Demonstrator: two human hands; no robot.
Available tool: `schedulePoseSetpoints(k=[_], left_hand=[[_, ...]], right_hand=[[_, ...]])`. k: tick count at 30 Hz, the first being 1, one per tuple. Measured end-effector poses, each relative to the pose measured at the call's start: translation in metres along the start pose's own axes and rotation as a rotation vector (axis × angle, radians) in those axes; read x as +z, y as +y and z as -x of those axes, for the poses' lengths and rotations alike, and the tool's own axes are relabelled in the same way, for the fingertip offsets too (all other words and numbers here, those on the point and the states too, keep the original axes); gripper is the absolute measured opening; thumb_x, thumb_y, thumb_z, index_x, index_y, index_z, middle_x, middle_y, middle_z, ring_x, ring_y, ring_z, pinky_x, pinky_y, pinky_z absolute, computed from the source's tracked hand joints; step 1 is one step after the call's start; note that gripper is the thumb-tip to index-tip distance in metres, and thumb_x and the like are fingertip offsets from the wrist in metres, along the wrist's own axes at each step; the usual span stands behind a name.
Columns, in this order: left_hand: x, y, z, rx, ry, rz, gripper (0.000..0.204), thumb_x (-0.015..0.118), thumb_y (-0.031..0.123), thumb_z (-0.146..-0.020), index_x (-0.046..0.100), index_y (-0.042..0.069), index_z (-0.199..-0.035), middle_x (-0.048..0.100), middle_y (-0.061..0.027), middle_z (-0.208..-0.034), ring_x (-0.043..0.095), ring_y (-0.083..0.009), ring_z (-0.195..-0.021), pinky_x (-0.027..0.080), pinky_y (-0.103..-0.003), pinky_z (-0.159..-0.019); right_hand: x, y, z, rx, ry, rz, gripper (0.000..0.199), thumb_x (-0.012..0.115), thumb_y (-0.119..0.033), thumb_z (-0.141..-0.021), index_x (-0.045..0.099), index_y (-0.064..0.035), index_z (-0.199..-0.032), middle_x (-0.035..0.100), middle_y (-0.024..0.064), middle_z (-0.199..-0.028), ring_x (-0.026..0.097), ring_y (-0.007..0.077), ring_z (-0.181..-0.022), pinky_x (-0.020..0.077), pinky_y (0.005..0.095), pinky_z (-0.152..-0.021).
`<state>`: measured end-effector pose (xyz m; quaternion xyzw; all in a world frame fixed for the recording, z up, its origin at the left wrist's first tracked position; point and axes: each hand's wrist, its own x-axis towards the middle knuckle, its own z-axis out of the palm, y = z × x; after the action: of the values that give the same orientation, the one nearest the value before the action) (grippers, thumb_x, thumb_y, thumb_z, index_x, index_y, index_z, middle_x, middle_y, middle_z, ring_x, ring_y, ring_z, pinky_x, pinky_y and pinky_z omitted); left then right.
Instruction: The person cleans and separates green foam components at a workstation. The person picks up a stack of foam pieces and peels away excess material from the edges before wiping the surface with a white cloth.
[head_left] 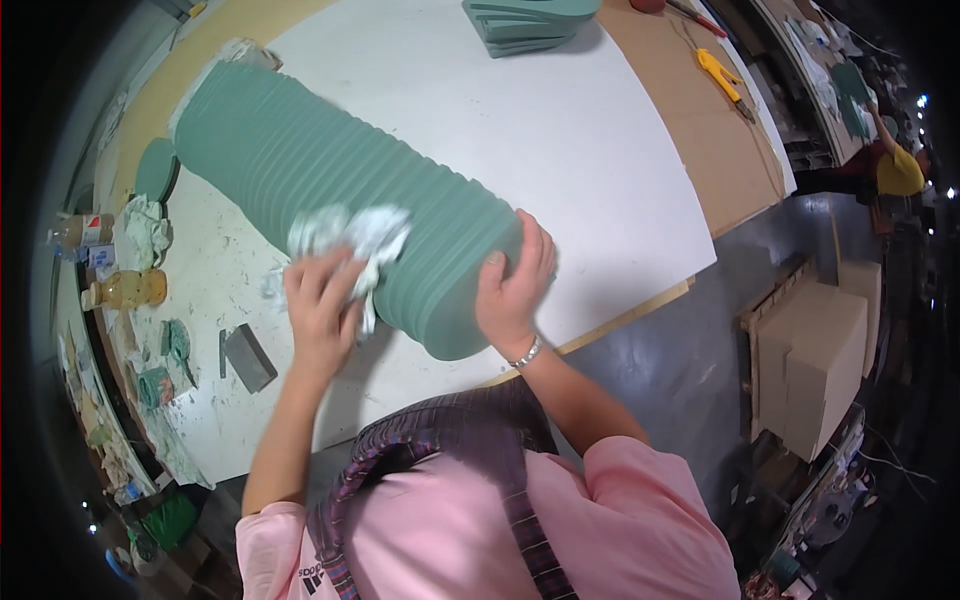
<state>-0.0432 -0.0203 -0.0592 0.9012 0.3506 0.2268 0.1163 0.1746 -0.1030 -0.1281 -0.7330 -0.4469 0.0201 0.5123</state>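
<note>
A long row of green rounded flat pieces (330,160), pressed together on edge, lies slantwise over the white table. My left hand (325,300) is closed on a crumpled white cloth (350,232), which rests against the row's near left side and is slightly blurred. Against the near end face of the row, my right hand (515,280) lies with thumb and fingers spread, bracing it. The palm side of that hand is hidden. At the far end of the row sits another crumpled pale cloth (248,52).
More green pieces (530,22) are stacked at the back. A yellow air blow gun (722,82) lies on brown board at right. Bottles (130,290), a grey block (250,358) and rags stand at left. A cardboard box (810,350) is at the right; a person in yellow (900,172) works beyond.
</note>
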Motion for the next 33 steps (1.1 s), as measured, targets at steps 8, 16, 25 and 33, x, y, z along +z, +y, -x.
schedulePoseSetpoints(k=[8,16,25,33], left_hand=[[-0.035,-0.017,-0.014,-0.302,0.175,0.268,0.02,0.063,-0.005,-0.078,0.066,0.001,-0.097,0.062,-0.0116,-0.092,0.058,-0.0222,-0.076,0.044,-0.03,-0.065],[0.007,-0.033,0.06,-0.257,0.05,0.219,0.022,0.065,-0.003,-0.071,0.066,0.0,-0.093,0.057,-0.012,-0.084,0.058,-0.0264,-0.074,0.046,-0.033,-0.065],[0.001,-0.01,0.005,-0.374,0.191,0.26,0.018,0.067,-0.002,-0.075,0.064,0.0,-0.093,0.057,-0.0105,-0.083,0.057,-0.0213,-0.071,0.046,-0.031,-0.063],[-0.009,-0.022,0.02,-0.526,0.193,0.202,0.018,0.067,-0.001,-0.075,0.064,0.0,-0.092,0.056,-0.0094,-0.08,0.055,-0.0197,-0.068,0.043,-0.029,-0.061]], right_hand=[[-0.001,0.003,-0.003,-0.002,-0.046,-0.026,0.051,0.051,-0.017,-0.087,0.043,0.0041,-0.133,0.051,0.0212,-0.122,0.048,0.0376,-0.111,0.0347,0.0488,-0.098],[0.006,0.007,0.001,-0.044,-0.02,-0.04,0.054,0.053,-0.014,-0.084,0.042,0.0054,-0.133,0.053,0.0229,-0.12,0.05,0.0414,-0.108,0.0375,0.0505,-0.095],[0.008,0.007,0.004,-0.023,-0.025,-0.065,0.047,0.049,-0.02,-0.094,0.044,0.0047,-0.133,0.051,0.0181,-0.123,0.049,0.0319,-0.11,0.037,0.0427,-0.098],[0.007,0.007,-0.001,-0.065,-0.026,-0.049,0.047,0.047,-0.025,-0.099,0.042,0.0048,-0.135,0.05,0.0178,-0.123,0.049,0.0296,-0.109,0.0382,0.0412,-0.097]])
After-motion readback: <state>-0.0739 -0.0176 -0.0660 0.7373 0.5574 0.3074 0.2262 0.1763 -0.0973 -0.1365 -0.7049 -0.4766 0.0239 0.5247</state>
